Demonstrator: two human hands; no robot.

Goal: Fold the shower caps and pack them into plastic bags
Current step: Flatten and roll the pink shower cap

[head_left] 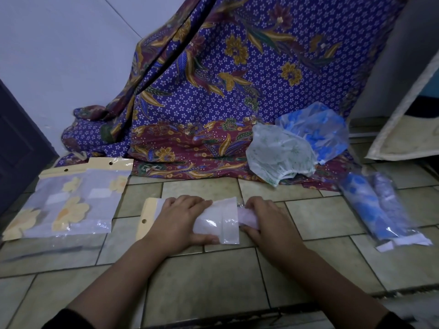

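A clear plastic bag (218, 222) with a tan header card lies on the tiled floor (202, 276), and everything else sits around it. To its left, well apart, lie two empty bags (71, 200) with yellow flower prints, overlapping each other. Behind it a purple batik cloth (213, 91) hangs down and spreads onto the floor. On that cloth's edge, behind and to the right of the bag, sit a loose green-patterned shower cap (280, 153) and a blue-patterned shower cap (316, 129), touching one another. Further right of the bag lies a packed bag (380, 210) holding rolled caps, one blue. Nothing lies between these things and the bag.

The left hand (177, 222) lies flat over the bag's middle, fingers (202, 201) slightly spread and pressing down, thumb along the near edge. The right hand (268, 222) is at the bag's open right end, its fingers curled about a pale pink folded shower cap (248, 219), which is partly inside the mouth of the bag and partly out.
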